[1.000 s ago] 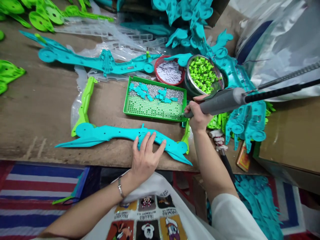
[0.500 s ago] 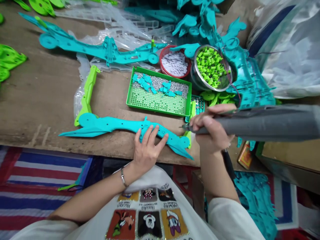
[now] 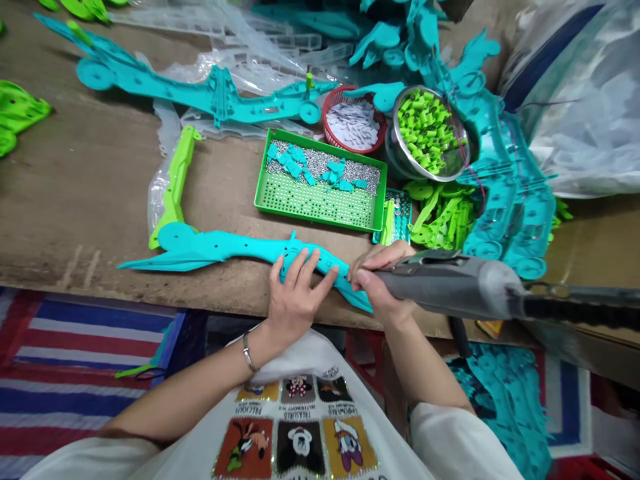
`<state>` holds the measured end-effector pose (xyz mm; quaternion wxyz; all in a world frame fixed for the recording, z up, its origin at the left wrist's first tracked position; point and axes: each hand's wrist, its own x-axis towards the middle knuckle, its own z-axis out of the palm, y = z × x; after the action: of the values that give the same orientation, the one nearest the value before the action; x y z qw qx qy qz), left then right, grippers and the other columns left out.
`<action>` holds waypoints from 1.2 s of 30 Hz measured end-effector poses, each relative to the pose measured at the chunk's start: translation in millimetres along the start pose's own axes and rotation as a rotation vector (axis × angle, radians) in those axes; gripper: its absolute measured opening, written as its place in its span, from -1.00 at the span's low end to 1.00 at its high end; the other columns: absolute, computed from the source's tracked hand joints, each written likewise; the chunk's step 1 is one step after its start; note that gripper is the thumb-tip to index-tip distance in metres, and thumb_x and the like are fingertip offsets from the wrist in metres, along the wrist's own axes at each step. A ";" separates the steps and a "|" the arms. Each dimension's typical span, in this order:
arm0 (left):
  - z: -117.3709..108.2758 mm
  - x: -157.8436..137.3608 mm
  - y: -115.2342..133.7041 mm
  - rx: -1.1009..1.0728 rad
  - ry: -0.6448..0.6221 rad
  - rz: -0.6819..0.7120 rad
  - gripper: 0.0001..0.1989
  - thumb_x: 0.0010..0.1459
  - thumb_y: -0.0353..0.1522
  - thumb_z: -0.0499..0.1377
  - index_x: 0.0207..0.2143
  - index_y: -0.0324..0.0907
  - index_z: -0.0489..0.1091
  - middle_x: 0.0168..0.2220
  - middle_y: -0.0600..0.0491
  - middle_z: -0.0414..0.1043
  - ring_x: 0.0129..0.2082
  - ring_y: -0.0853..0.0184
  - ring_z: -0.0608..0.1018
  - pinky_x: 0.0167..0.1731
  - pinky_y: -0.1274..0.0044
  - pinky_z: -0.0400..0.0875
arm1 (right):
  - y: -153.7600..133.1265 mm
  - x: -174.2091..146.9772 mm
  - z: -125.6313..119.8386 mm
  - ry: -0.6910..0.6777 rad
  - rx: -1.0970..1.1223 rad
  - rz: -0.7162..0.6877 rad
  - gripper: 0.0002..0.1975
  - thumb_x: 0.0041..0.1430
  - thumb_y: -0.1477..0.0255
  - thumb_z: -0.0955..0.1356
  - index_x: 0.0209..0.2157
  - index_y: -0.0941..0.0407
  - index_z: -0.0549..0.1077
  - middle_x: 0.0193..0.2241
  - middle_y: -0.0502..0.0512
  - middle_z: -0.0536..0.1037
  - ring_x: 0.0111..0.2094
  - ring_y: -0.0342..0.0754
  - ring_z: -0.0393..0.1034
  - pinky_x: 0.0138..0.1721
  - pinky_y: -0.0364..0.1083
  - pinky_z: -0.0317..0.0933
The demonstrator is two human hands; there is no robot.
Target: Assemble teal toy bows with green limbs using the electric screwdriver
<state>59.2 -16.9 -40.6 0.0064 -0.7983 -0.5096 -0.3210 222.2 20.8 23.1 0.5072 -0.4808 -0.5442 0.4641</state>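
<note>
A long teal plastic toy bow (image 3: pixel 240 247) lies along the front of the table, with a lime-green arm piece (image 3: pixel 175 190) joined at its left end. My left hand (image 3: pixel 295 287) rests on the bow's middle, fingers spread and flat, pressing on it. In my right hand (image 3: pixel 383 280) is a grey electric screwdriver (image 3: pixel 445 283), gripped near its front end and held almost level. Its tip is at the right part of the bow, hidden behind my fingers. That end of the bow is partly covered by my hand.
Behind the bow stands a green perforated tray (image 3: pixel 320 203) with screws and small teal pieces. Beyond it are a red basket (image 3: pixel 345 143) of white pieces and a metal bowl (image 3: pixel 395 127) of lime-green parts. Another teal bow half (image 3: pixel 185 97) lies farther back; teal parts (image 3: pixel 500 173) pile up right.
My right hand has brought the screwdriver left and down, from above the table to the right part of the bow. My left hand and the bow have stayed in place.
</note>
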 end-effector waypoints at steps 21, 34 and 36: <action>-3.4 1.8 2.6 0.007 -0.051 -0.015 -0.63 0.28 -0.47 0.17 0.07 0.06 0.51 0.17 -0.12 0.47 0.20 0.12 0.45 0.31 0.09 0.01 | 16.5 100.3 -26.3 0.309 0.052 -0.231 -0.72 0.00 0.29 0.49 -0.30 0.04 0.38 -0.70 -0.19 0.40 -0.72 -0.17 0.24 -0.58 -0.10 0.24; -3.6 2.2 2.2 -0.004 -0.050 -0.013 -0.63 0.30 -0.48 0.13 0.06 0.05 0.51 0.17 -0.14 0.47 0.19 0.11 0.46 0.29 0.11 0.01 | 11.9 99.6 -25.1 0.296 0.039 -0.225 -0.77 0.01 0.35 0.49 -0.30 0.05 0.41 -0.69 -0.17 0.40 -0.71 -0.15 0.26 -0.62 -0.10 0.21; -3.0 1.7 2.1 -0.003 -0.055 -0.013 -0.63 0.30 -0.48 0.14 0.08 0.05 0.50 0.18 -0.14 0.46 0.20 0.10 0.45 0.30 0.11 0.01 | -3.4 93.6 -21.2 0.313 0.052 -0.266 -0.80 0.04 0.35 0.48 -0.30 0.03 0.42 -0.68 -0.17 0.39 -0.71 -0.15 0.25 -0.61 -0.09 0.22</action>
<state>59.9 -17.6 -36.7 -0.0108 -0.8035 -0.5141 -0.2999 241.0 113.8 37.5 0.6546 -0.4575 -0.5054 0.3267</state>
